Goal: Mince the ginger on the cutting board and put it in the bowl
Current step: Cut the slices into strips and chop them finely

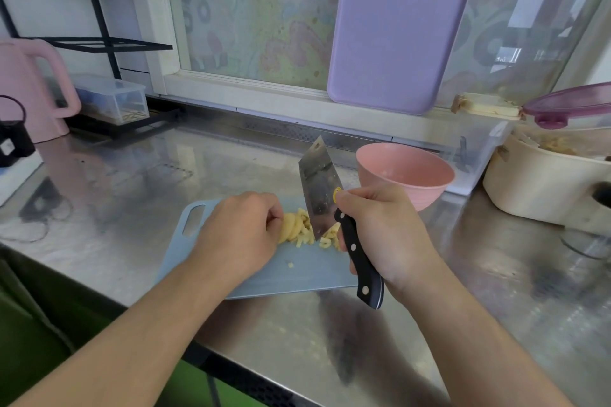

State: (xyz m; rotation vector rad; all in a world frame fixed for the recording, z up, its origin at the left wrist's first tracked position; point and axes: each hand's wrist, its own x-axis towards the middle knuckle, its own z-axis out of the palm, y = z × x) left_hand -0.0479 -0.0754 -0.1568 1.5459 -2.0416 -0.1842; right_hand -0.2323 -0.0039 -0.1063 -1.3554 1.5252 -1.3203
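Ginger [291, 228] is half chopped; your left hand [243, 231] holds it, right hand [383, 228] grips the knife [319, 195]. Keep chopping smaller.

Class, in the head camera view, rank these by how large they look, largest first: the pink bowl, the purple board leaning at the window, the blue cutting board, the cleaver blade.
1. purple board
2. blue cutting board, partly hidden by the hands, so unsure
3. pink bowl
4. cleaver blade
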